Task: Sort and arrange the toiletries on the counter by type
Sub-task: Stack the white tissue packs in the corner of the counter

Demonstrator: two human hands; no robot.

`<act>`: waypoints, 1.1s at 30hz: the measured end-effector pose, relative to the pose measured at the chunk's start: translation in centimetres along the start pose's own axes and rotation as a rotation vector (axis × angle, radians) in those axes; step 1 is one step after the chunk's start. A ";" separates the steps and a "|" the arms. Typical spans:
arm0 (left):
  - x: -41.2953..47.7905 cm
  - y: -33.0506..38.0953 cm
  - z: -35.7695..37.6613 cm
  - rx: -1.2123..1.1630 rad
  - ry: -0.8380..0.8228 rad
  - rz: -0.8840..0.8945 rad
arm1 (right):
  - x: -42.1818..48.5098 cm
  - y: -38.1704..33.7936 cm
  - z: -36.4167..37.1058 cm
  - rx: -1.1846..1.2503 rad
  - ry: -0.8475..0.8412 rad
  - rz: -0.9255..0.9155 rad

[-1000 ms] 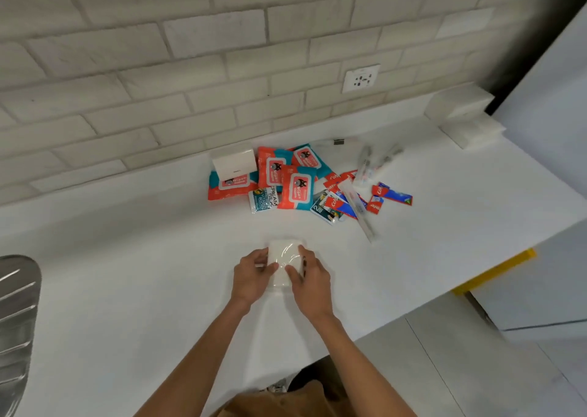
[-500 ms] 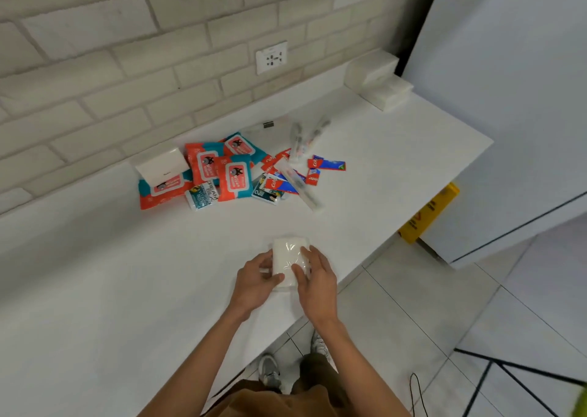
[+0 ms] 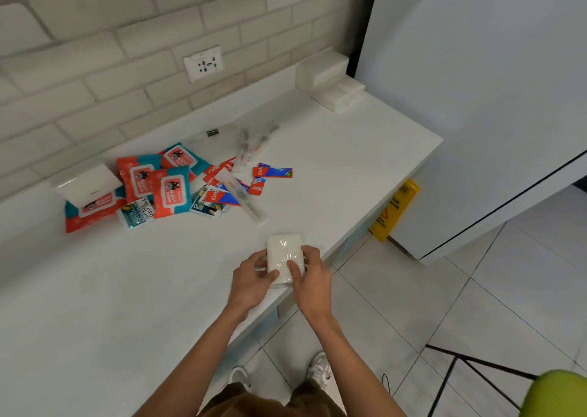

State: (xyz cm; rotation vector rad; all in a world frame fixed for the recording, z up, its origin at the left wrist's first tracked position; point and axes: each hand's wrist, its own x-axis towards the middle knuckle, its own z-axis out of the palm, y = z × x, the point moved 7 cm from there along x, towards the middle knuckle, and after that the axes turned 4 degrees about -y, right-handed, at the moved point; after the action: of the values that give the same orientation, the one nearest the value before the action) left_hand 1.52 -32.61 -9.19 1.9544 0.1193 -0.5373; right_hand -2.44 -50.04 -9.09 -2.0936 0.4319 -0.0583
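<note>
Both hands (image 3: 251, 281) (image 3: 313, 278), glossy, seemingly plastic-wrapped white block (image 3: 284, 254)

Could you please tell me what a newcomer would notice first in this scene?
Most likely the left hand and right hand, holding a white wrapped pack between them at the near edge of the counter. Behind, toward the brick wall, a jumbled pile of red-and-teal wipes packs and small toothpaste sachets stands out on the white surface. A yellow floor sign sits beyond the counter's right end.
</note>
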 end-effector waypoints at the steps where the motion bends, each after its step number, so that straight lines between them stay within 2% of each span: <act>1: 0.4 0.5 0.7 -0.002 0.011 -0.001 | 0.8 0.4 -0.7 0.002 -0.013 0.006; 11: 4.8 5.8 6.1 0.003 0.112 -0.023 | 8.6 2.2 -6.0 -0.002 -0.108 0.050; 21: 12.2 9.6 8.8 0.046 0.117 -0.023 | 17.2 3.7 -8.7 0.001 -0.136 0.072; 33: 19.4 14.1 10.0 -0.053 0.093 -0.034 | 26.3 3.4 -11.4 0.045 -0.155 0.109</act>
State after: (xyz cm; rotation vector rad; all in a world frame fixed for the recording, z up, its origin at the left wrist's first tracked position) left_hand 20.21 -50.63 -8.94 1.9287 0.2235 -0.4614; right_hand 18.80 -69.59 -9.16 -2.0102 0.4459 0.1558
